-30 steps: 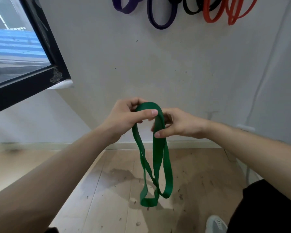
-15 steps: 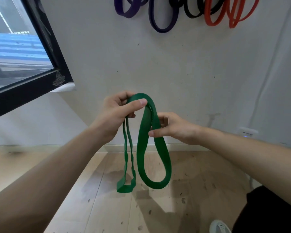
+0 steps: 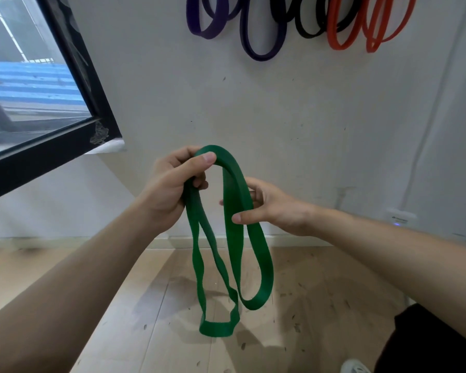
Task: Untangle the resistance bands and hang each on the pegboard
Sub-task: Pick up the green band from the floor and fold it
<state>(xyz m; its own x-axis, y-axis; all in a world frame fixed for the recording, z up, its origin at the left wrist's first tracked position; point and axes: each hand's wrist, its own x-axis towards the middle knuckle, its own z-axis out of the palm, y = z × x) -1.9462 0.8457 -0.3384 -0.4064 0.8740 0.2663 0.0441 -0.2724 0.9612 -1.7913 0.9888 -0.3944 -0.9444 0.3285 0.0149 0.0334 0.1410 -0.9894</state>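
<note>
Between the two hands hangs the green band (image 3: 233, 238), light, floppy rubber, doubled into two loops. The left hand (image 3: 172, 189) pinches its top bend; the right hand (image 3: 269, 208) grips the wider strand below, the best hold for separating.

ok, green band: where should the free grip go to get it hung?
Probably the top arch of the green band, from the right side. It bridges open air between the left hand and right hand, flat and untwisted, while the thinner left loop below is wavy and twisted.
</note>
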